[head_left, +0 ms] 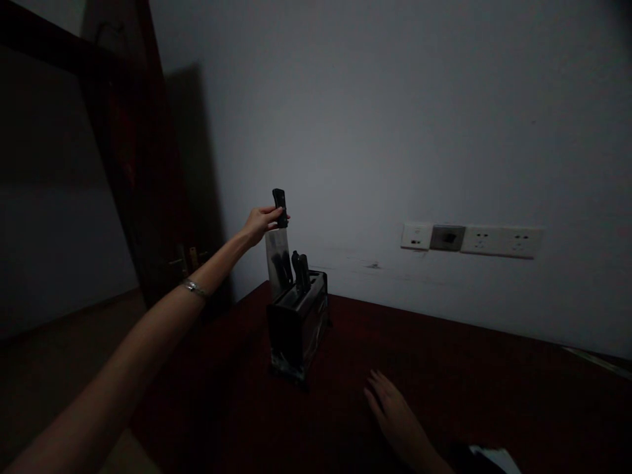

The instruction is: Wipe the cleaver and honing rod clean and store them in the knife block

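Pinched by its black handle, a cleaver [277, 253] with a broad blade is held upright by my left hand [265, 218]. The lower end of its blade is at the back slot of a dark knife block [299, 322], and how deep it sits is hidden. Two black-handled knives [301, 270] stand in the block in front of the blade. My right hand [390, 408] rests on the dark red tabletop [385, 336], to the right of the block, with its fingers stretched out and nothing in them.
Wall sockets [501, 241] and a dark switch plate [447, 237] are on the pale wall [370, 131] behind the table. A dark door [128, 145] with a handle stands at the left. Something white [496, 459] lies at the bottom right edge.
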Motion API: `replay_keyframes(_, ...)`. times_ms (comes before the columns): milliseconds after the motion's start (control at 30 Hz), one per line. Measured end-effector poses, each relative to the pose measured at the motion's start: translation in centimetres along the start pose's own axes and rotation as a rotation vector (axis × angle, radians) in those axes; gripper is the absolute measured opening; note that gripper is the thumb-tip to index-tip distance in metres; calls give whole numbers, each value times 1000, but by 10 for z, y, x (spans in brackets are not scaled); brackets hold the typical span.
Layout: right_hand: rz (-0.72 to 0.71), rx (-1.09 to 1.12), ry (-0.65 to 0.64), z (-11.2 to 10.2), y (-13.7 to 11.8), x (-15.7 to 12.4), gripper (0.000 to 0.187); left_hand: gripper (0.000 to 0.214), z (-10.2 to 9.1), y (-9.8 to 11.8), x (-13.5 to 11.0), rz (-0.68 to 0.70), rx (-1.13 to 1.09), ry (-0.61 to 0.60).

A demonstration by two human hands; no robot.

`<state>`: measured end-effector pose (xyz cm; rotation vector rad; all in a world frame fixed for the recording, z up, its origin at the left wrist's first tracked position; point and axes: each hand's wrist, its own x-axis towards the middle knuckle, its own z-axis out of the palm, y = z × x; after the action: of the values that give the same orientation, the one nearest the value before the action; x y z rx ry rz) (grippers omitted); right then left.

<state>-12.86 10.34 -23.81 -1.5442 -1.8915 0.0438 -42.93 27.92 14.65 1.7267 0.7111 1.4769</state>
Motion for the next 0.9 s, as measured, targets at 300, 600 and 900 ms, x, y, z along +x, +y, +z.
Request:
replay_keyframes(300, 25, -19, -72, -7, -6, 1, 46, 28, 0, -9, 2, -1, -5, -18)
replay_keyframes(600, 50, -6, -71, -8, -7, 2, 43, 23, 0, -11, 1, -13, 4, -16)
replay_keyframes(900, 44, -16, -56, -2, -2, 1, 44, 24, 0, -12, 2, 2, 11, -22)
